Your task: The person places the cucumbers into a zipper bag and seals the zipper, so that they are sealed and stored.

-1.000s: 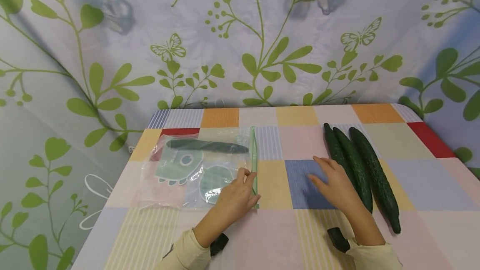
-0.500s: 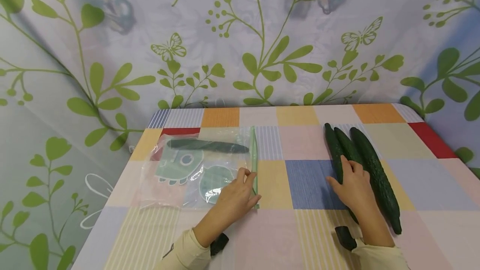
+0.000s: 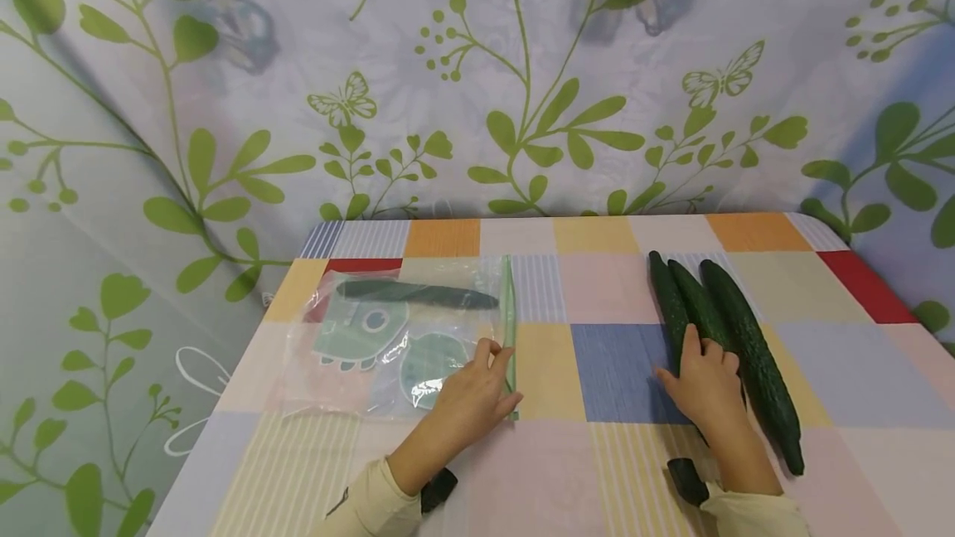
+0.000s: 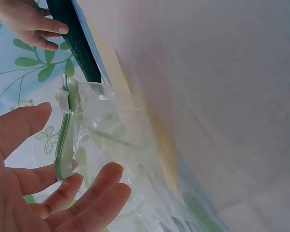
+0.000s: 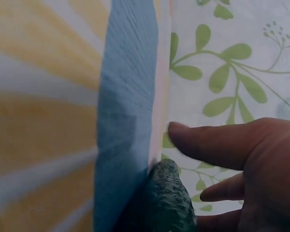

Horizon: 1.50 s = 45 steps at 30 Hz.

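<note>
A clear zip-lock bag (image 3: 339,392) with a green zip edge lies on the table's left half, one cucumber (image 3: 418,293) inside it. My left hand (image 3: 470,392) holds the bag at its mouth. In the left wrist view the green zip edge (image 4: 64,145) passes between my fingers, while the thumb stands apart from it. To the right, three dark green cucumbers (image 3: 753,338) lie side by side. Over the left and middle ones is my right hand (image 3: 709,379), fingers spread and thumb to the left. The right wrist view shows that thumb off the nearest cucumber (image 5: 162,203).
A patchwork cloth (image 3: 545,471) covers the table. Behind it hangs a curtain (image 3: 448,89) with a leaf and butterfly print. Dark camera pieces (image 3: 686,479) sit at both wrists.
My right hand has moved right, from beside the cucumbers to over the left and middle ones. My left hand and the bag keep their place. The head view has shifted slightly.
</note>
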Tool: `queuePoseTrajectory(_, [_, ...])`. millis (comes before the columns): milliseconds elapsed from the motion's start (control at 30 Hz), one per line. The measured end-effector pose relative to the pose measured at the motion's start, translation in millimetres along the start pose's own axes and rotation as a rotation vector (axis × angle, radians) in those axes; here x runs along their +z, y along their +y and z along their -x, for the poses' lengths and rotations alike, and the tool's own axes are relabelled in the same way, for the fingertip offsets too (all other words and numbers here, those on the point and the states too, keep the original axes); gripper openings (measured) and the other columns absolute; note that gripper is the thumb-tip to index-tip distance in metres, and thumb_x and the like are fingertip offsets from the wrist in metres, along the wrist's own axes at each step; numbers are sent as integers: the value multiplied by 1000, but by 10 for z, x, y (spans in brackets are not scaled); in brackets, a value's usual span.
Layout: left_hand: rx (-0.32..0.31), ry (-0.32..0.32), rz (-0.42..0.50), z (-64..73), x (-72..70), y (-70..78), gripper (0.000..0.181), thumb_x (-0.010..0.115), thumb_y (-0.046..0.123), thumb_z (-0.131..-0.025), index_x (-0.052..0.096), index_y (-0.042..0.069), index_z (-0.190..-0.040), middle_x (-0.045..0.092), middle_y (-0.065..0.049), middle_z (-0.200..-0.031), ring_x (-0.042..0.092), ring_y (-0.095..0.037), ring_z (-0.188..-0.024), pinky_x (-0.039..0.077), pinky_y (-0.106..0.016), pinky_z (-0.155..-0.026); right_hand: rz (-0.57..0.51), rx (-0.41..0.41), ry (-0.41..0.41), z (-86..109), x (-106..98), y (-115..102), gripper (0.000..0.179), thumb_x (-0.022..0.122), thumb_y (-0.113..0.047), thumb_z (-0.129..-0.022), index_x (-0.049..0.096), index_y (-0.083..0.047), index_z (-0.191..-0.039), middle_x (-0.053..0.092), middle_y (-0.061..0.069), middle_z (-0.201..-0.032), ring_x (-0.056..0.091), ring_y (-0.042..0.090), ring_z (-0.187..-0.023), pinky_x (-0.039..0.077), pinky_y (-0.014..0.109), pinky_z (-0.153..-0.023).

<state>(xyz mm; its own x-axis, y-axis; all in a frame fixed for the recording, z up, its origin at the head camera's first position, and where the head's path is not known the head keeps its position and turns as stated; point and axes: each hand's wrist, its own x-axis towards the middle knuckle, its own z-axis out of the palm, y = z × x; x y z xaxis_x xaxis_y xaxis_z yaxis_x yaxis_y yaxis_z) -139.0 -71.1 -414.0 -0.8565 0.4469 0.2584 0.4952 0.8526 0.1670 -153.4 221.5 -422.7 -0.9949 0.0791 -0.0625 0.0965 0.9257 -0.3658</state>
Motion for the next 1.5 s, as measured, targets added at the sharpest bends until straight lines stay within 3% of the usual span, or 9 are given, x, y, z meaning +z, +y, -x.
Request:
queuePoseTrajectory(300, [-8, -11, -7, 29, -2, -15, 55, 70, 34, -78, 52, 4, -121, 43, -7, -108, 49, -8, -55, 33, -15, -39, 0, 3, -131, -56, 105, -59, 80, 62, -16, -84, 12, 26, -130, 31, 50, -117, 34, 65, -105, 36, 64, -83])
queuePoseTrajectory(633, [12, 16, -25, 29, 14, -11, 55, 72, 33, -76, 53, 3, -119, 43, -6, -106, 53, -9, -57, 37, -16, -41, -44, 34, -165, -48, 131, -69, 69, 47, -9, -90, 4, 26, -131, 22, 52, -118, 24, 68, -106, 27, 67, -87])
queuePoseTrajectory(867, [24, 28, -51, 24, 21, -31, 55, 71, 34, -77, 53, 4, -118, 43, -7, -105, 54, -10, -58, 38, -17, -42, -57, 43, -158, -66, 73, -18, 66, 47, -12, -90, 10, 24, -130, 31, 50, -114, 38, 65, -100, 35, 65, -81])
queuePoseTrajectory(967, [32, 27, -53, 27, 20, -31, 55, 71, 35, -77, 53, 3, -119, 43, -7, -105, 54, -10, -59, 38, -17, -42, -73, 48, -172, -71, 42, 3, 67, 46, -12, -90, 9, 23, -132, 29, 50, -118, 36, 63, -105, 34, 65, -84])
queuePoseTrajectory(1300, [22, 20, -57, 23, 25, -39, 56, 70, 36, -78, 52, 4, -120, 42, -7, -106, 54, -9, -58, 37, -17, -41, -117, -89, -70, -84, 82, -5, 63, 53, -7, -86, 21, 13, -137, 36, 44, -121, 38, 59, -108, 34, 65, -84])
queuePoseTrajectory(1500, [8, -9, -60, 18, 21, -38, 55, 69, 36, -78, 51, 5, -120, 43, -6, -108, 55, -10, -60, 37, -17, -41, -184, -203, -105, -80, 109, -10, 65, 56, -9, -86, 22, 9, -139, 33, 40, -131, 34, 57, -115, 32, 64, -88])
